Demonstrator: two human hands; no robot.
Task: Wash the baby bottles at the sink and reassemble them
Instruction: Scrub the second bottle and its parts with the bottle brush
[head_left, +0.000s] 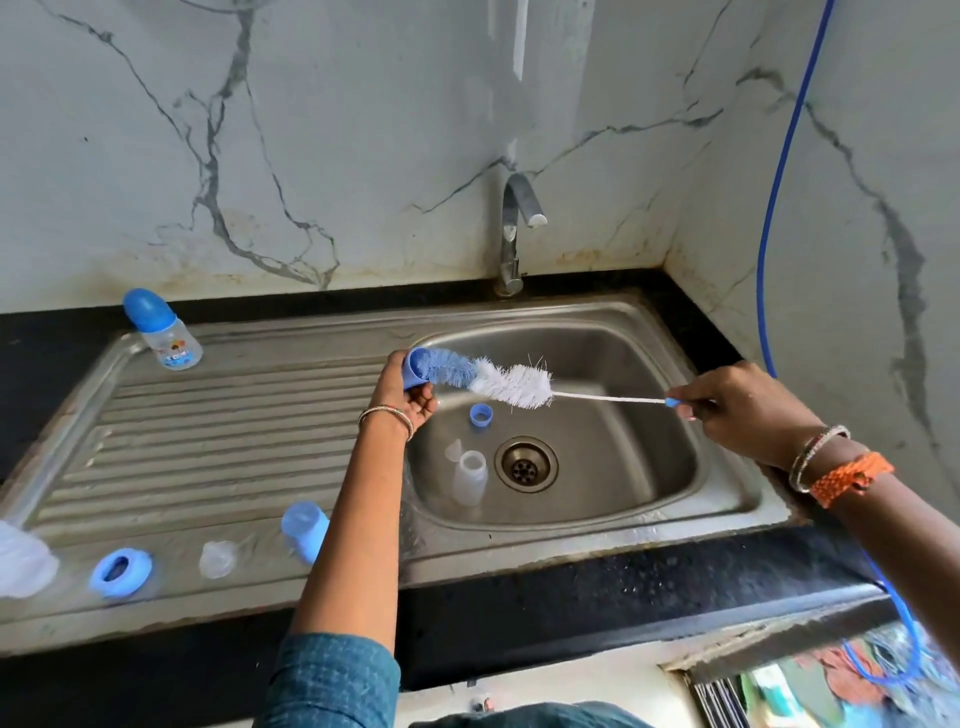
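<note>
I see the left hand (402, 392) curled around a small blue cap (415, 370), holding it above the left rim of the sink (597, 509) basin. The right hand (743, 413), out at three o'clock from the cap, pinches the blue end of the bottle brush (511, 384) handle between fingers and thumb. The brush's blue bristle tip is pushed into the cap's open mouth, while its white bristles and wire stem stretch back toward the right hand. Down in the basin, a clear bottle body (469, 477) lies just at nine o'clock of the drain (525, 463), with a clear teat (453, 449) touching its upper end and a blue ring (480, 415) at twelve o'clock of it. On the ribbed draining board (208, 431) an assembled bottle (163, 330) stands upright at the far left. Along the near edge lie a blue collar (120, 571), a clear nipple (218, 558) and another blue cap (306, 527) beside my left forearm. The tap (514, 234) stands behind the basin, with no water visible.
</note>
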